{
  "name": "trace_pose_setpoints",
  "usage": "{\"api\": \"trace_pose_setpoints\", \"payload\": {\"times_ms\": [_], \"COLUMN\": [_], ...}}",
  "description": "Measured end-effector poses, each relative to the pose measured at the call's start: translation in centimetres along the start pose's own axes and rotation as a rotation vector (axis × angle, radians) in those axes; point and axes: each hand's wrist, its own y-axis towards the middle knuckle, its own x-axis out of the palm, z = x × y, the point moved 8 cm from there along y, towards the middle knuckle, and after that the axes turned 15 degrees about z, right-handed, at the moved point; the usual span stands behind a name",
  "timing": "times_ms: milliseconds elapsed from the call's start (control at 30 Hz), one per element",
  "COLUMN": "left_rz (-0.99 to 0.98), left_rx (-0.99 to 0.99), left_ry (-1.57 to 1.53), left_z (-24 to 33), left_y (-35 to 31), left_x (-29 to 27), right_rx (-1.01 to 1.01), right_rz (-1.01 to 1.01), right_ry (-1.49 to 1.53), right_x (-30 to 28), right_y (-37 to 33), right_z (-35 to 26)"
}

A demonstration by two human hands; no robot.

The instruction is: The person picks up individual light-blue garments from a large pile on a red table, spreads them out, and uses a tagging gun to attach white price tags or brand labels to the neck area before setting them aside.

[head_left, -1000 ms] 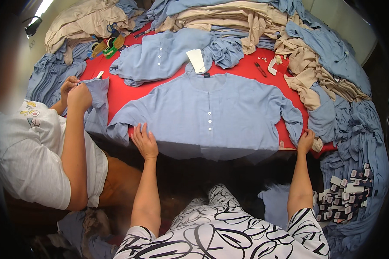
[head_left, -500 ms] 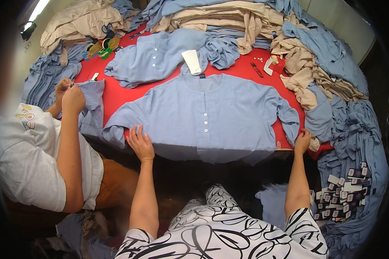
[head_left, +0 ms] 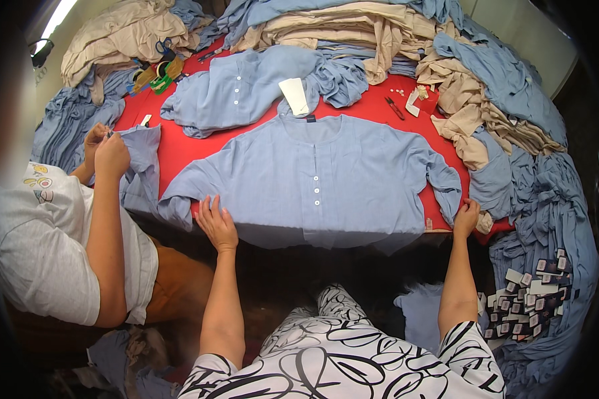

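A light blue button-front blouse (head_left: pixel 359 166) lies spread on the red table, neckline away from me, its hem hanging over the near edge. My left hand (head_left: pixel 216 223) rests on its left side near the hem, fingers stretched and apart. At the cuff of the right sleeve (head_left: pixel 444 183), my right hand (head_left: pixel 466 216) is closed, fingers curled at the cloth; the fingertips are partly hidden. Beyond the neckline lies another blue blouse (head_left: pixel 213 93), bunched up, with a stack of white paper slips (head_left: pixel 294 96) on it.
At left, a co-worker's hands (head_left: pixel 110 149) hold a blue garment (head_left: pixel 140 153). Red-handled thread snips (head_left: pixel 395 108), a small red box (head_left: pixel 424 101) and tape rolls (head_left: pixel 163 78) sit on the table (head_left: pixel 140 103). Garment piles (head_left: pixel 339 30) ring it; many tags (head_left: pixel 529 296) lie at right.
My hands and the spread blouse stay almost in place; my left hand has shifted very slightly. Nothing has been picked up or let go.
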Motion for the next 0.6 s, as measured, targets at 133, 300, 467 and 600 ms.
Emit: {"api": "trace_pose_setpoints", "payload": {"times_ms": [133,300,467,600], "left_rz": [-0.004,-0.005,-0.002,0.007], "left_rx": [-0.003,-0.007,-0.003,0.003], "left_ry": [0.002,0.006,0.000,0.002], "left_z": [-0.06,-0.14,-0.09,-0.11], "left_y": [0.00,-0.10,-0.15,-0.13], "left_x": [0.08,0.09,0.06,0.09], "right_rx": [0.007,0.014,0.013,0.018], "right_rz": [0.000,-0.004,-0.005,-0.005], "right_ry": [0.004,0.011,0.015,0.012], "right_x": [0.03,-0.05,-0.14,-0.01], "right_y": [-0.05,-0.05,-0.07,-0.05], "right_z": [-0.04,-0.06,-0.23,-0.02]}}
